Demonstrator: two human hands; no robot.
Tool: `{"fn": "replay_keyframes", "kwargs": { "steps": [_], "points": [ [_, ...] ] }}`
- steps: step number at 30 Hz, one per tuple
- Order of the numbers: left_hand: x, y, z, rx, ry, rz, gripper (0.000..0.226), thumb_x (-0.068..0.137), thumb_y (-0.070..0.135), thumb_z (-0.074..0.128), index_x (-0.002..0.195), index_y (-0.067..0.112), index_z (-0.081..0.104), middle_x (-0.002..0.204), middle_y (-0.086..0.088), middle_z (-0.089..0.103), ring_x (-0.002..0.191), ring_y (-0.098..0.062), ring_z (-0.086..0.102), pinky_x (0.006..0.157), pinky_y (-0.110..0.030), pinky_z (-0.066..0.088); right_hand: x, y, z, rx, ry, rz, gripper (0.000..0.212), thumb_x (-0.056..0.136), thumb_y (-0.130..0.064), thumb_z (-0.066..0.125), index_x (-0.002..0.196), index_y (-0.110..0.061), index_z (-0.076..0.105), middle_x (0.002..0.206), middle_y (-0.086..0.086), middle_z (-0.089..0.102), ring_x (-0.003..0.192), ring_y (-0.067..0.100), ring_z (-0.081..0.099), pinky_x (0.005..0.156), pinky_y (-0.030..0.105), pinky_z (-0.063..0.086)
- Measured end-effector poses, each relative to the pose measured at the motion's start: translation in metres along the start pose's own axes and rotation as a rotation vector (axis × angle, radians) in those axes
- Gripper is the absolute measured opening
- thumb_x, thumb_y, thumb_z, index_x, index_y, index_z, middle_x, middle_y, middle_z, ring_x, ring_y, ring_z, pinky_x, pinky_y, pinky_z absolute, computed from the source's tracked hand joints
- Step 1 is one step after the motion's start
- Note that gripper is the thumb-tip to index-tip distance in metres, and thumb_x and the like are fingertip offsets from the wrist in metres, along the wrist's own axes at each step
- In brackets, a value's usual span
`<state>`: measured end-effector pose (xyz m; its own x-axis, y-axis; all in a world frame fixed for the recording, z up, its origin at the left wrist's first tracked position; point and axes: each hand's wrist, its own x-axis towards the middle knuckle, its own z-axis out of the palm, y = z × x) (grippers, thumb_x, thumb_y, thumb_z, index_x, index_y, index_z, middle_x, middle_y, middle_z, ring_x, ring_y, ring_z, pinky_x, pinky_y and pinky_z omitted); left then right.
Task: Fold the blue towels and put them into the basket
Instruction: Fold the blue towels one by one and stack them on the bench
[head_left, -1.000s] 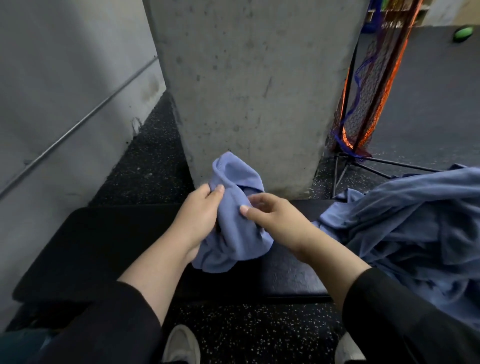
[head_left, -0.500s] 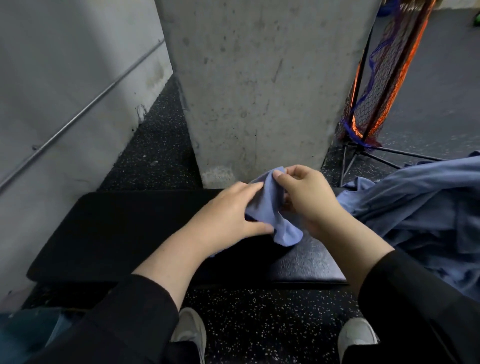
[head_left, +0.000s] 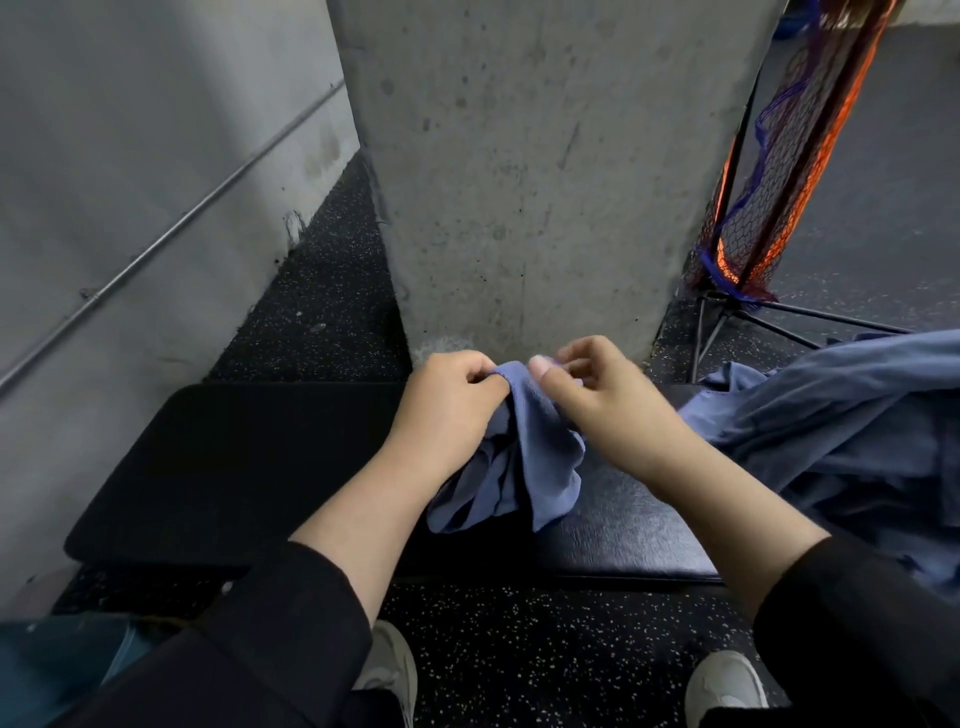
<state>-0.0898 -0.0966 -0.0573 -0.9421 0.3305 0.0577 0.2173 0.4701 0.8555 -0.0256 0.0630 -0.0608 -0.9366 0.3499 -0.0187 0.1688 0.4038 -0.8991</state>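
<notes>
Left hand (head_left: 448, 405): fingers curled, pinching the top edge of the blue towel (head_left: 524, 462) just left of the fold at its peak; the wrist comes up from a black sleeve (head_left: 280, 634).
Right hand (head_left: 597, 400): thumb and forefinger pinch the same top edge from the right, the other fingers bent loosely above it; the two hands sit close together, nearly touching.
Blue towel: held up above the black padded surface (head_left: 239, 467), bunched and unfolded, hanging in loose folds between the wrists, its lower corners at or just above the surface near the front edge; whether they touch cannot be told.
Towel pile (head_left: 841, 431): more blue cloth heaped in a crumpled mass on the right end of the surface, running out of view at the right edge, apart from the held towel.
Concrete pillar (head_left: 530, 171): stands straight behind the surface, directly beyond the hands.
Wall (head_left: 130, 156): grey, on the left, with a thin metal pipe (head_left: 171, 228) running slantwise along it.
Net stand (head_left: 779, 156): orange and dark mesh on thin black legs, right of the pillar.
Floor (head_left: 545, 649): dark with pale speckles, two light shoes (head_left: 724, 686) at the bottom edge.
</notes>
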Motion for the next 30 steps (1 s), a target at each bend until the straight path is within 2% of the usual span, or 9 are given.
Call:
{"fn": "replay_keyframes", "kwargs": {
  "steps": [3,7,11,17,19,22,25,27,30],
  "points": [
    [0.001,0.001,-0.002,-0.091,0.043,-0.077,0.027,0.083,0.012,0.061,0.057,0.011,0.055,0.049,0.004,0.044,0.053,-0.014,0.036,0.053,-0.03,0.029,-0.015,-0.004,0.01,-0.232,-0.087,-0.117,0.049,0.07,-0.065,0.075,0.082,-0.022,0.053,0.083,-0.009,0.058,0.068,0.006,0.053,0.065,0.024,0.044],
    [-0.001,0.005,-0.003,-0.13,0.018,-0.083,0.028,0.082,0.014,0.062,0.055,0.014,0.053,0.052,0.0,0.04,0.053,-0.015,0.033,0.051,-0.028,0.027,-0.017,0.007,0.03,-0.466,-0.064,-0.158,0.038,0.075,-0.06,0.072,0.08,-0.028,0.052,0.089,-0.012,0.048,0.081,0.01,0.055,0.071,0.033,0.048],
    [0.0,0.008,-0.01,-0.154,0.04,-0.065,0.034,0.084,0.011,0.062,0.054,0.009,0.046,0.053,0.0,0.035,0.051,-0.012,0.03,0.046,-0.025,0.023,-0.007,0.006,0.029,-0.508,0.08,-0.162,0.015,0.083,-0.03,0.061,0.076,-0.017,0.056,0.084,-0.003,0.05,0.079,0.026,0.056,0.07,0.039,0.046],
    [0.017,-0.013,-0.035,-0.254,0.23,-0.093,0.036,0.067,0.031,0.057,0.066,-0.003,0.047,0.065,-0.008,0.042,0.065,-0.016,0.039,0.062,-0.034,0.036,0.003,0.005,0.001,-0.502,0.185,-0.061,0.013,0.084,-0.023,0.059,0.089,-0.019,0.069,0.081,0.004,0.069,0.087,0.032,0.062,0.07,0.034,0.046],
    [0.02,-0.019,-0.042,-0.085,0.28,-0.098,0.027,0.074,0.029,0.058,0.069,0.003,0.054,0.066,-0.012,0.05,0.064,-0.016,0.044,0.061,-0.033,0.038,0.007,0.006,-0.009,-0.425,0.194,-0.069,0.014,0.086,-0.018,0.057,0.088,-0.021,0.07,0.077,0.001,0.066,0.083,0.027,0.062,0.067,0.032,0.044],
    [0.012,-0.015,-0.042,0.324,0.093,0.06,0.037,0.088,0.027,0.063,0.125,0.028,0.062,0.124,0.002,0.063,0.109,-0.016,0.059,0.092,-0.036,0.05,0.007,0.002,-0.016,-0.259,0.084,-0.131,0.025,0.091,-0.011,0.056,0.088,-0.032,0.069,0.076,-0.011,0.069,0.074,0.004,0.061,0.064,0.02,0.044],
    [-0.005,0.0,-0.019,0.244,-0.238,0.268,0.064,0.093,0.036,0.068,0.151,0.033,0.042,0.151,0.014,0.045,0.137,-0.002,0.041,0.113,-0.026,0.033,0.004,-0.004,-0.013,-0.15,-0.019,-0.176,0.029,0.092,-0.007,0.058,0.086,-0.033,0.07,0.079,-0.016,0.072,0.073,-0.008,0.061,0.069,0.015,0.048],
    [-0.008,0.002,-0.004,0.232,-0.255,0.291,0.052,0.094,0.038,0.067,0.144,0.033,0.052,0.137,0.016,0.059,0.126,0.001,0.051,0.105,-0.021,0.04,0.002,-0.007,-0.009,-0.112,-0.041,-0.17,0.022,0.091,-0.007,0.06,0.088,-0.025,0.072,0.081,-0.01,0.075,0.075,0.001,0.064,0.074,0.026,0.052],
    [-0.004,0.006,-0.001,0.15,-0.179,0.274,0.013,0.098,0.033,0.062,0.102,0.025,0.071,0.085,0.006,0.07,0.079,-0.003,0.062,0.074,-0.03,0.049,0.002,-0.007,-0.008,-0.04,-0.038,-0.18,0.009,0.09,-0.01,0.065,0.087,-0.017,0.07,0.079,-0.001,0.075,0.067,0.006,0.059,0.067,0.033,0.052]
  ]
}}
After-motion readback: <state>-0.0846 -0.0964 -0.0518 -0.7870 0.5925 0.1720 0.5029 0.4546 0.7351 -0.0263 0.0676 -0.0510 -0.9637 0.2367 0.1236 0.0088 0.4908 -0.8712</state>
